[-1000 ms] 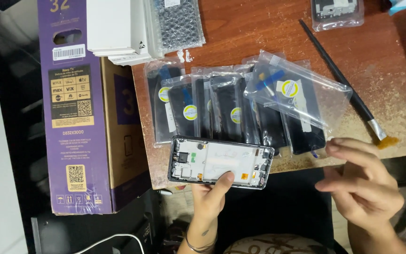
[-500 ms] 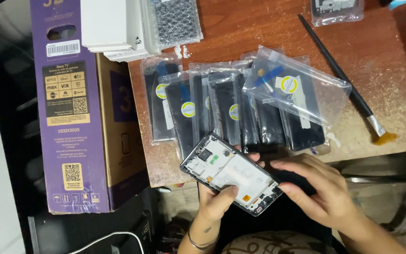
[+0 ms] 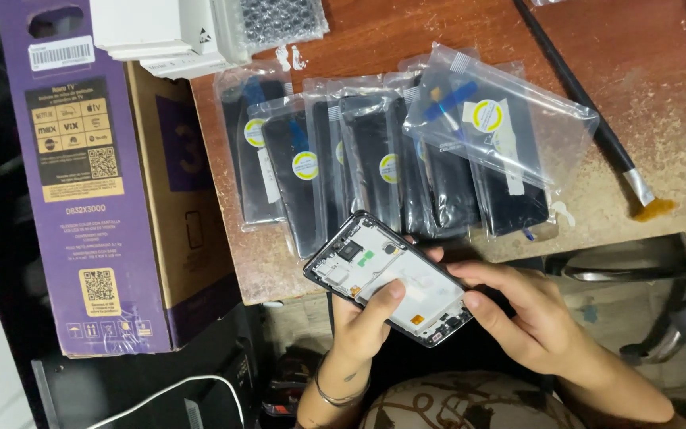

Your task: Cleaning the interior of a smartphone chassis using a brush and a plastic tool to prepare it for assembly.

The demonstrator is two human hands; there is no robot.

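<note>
Since a second ago: the phone frame [image 3: 391,276] tilts from lying level at the table edge to a diagonal, top corner up-left, and the right hand [image 3: 537,318], open and off to the side back then, now closes in on its lower end.
Head view, phone frame: a dark-rimmed screen assembly, inner side up, white plate and small parts showing, held just below the table's near edge and partly over it.
Left hand [image 3: 367,322]: comes up from below, fingers curled under the frame, thumb pressed across the white middle; a thin bracelet sits on the wrist. It has a firm hold of the frame.
Right hand: half curled, thumb tip and forefinger pinching the frame's lower right end, the other fingers folded loosely beneath.
Table [image 3: 660,103]: reddish-brown wood, worn pale along the front edge.
Bagged screens [image 3: 359,167]: a fanned row of dark panels in clear bags with round yellow-green stickers, lying just above the hands; one bag [image 3: 498,123] rests tilted on top at the right.
Brush [image 3: 589,119]: long black handle running diagonally, metal ferrule, orange-stained bristles at its lower end, right of the bags.
Purple carton [image 3: 81,183]: tall box standing left of the table, against its side.
White boxes [image 3: 160,28]: stacked at the table's top-left corner, bubble wrap [image 3: 279,20] beside them.
</note>
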